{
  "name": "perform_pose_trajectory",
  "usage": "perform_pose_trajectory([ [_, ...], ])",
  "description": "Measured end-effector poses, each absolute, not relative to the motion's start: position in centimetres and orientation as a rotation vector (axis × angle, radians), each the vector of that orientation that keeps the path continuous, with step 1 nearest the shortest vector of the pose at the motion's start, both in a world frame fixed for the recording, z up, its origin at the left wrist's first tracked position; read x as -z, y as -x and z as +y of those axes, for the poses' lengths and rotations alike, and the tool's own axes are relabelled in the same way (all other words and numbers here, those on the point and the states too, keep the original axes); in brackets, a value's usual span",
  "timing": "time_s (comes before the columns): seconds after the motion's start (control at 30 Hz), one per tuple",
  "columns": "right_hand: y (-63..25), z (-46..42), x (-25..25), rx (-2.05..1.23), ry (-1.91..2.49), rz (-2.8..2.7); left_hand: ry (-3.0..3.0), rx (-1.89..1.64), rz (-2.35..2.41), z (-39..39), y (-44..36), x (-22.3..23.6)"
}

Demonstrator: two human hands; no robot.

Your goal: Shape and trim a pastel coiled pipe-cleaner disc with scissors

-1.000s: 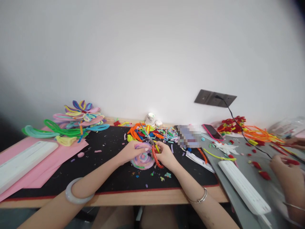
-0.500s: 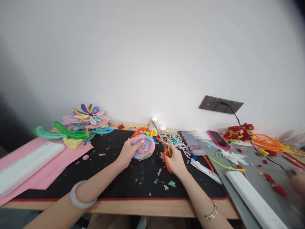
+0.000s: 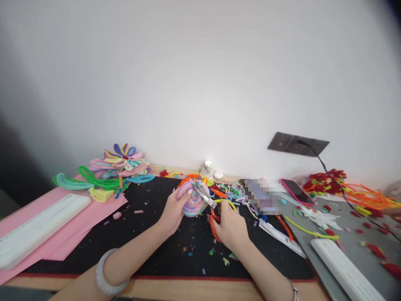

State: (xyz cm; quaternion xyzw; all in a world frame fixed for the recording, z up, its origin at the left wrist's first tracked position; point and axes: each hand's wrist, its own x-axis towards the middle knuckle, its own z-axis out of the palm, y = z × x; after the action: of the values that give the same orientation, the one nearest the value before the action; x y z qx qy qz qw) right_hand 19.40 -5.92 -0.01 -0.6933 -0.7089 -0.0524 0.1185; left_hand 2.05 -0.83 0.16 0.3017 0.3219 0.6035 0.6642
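Observation:
My left hand (image 3: 173,212) is closed on a flat round coil of fuzzy pastel pipe cleaners (image 3: 191,208), its thumb lying over the front face. In pink, lilac, white and mint, the coil is tilted up toward me above the black mat. My right hand (image 3: 232,225) grips red-and-yellow-handled scissors (image 3: 214,228). Their metal blades (image 3: 203,195) point up and left across the coil's face. Whether the blade tips touch the coil or pass through it, I cannot tell.
Pipe-cleaner scraps (image 3: 233,191) litter the black mat (image 3: 138,242). At left lie a pipe-cleaner flower (image 3: 125,156), pink sheets (image 3: 103,215) and a white bar (image 3: 46,228). A small white tub (image 3: 207,169) stands behind. Phones, another white bar (image 3: 344,267) and a cord (image 3: 332,179) are at right.
The scissors have moved left and their blades now lie across the coil, where before they pointed up beside it. The whole view has shifted slightly.

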Motion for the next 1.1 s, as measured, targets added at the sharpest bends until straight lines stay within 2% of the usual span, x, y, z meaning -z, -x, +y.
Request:
perform_pose_trajectory([
  [0.5, -18.5, -6.0, 0.2, 0.280, 2.149, -2.056, -0.568, -1.219, 0.641, -0.8, -2.3, 0.0],
  [0.83, -17.3, -6.3, -0.5, 0.074, 2.277, -2.049, -0.561, -1.176, 0.594, -0.8, -2.5, 0.0],
  [1.1, -16.7, -6.7, -0.5, 0.046, 2.262, -2.139, -0.588, -1.148, 0.584, -0.4, -2.4, 0.2],
])
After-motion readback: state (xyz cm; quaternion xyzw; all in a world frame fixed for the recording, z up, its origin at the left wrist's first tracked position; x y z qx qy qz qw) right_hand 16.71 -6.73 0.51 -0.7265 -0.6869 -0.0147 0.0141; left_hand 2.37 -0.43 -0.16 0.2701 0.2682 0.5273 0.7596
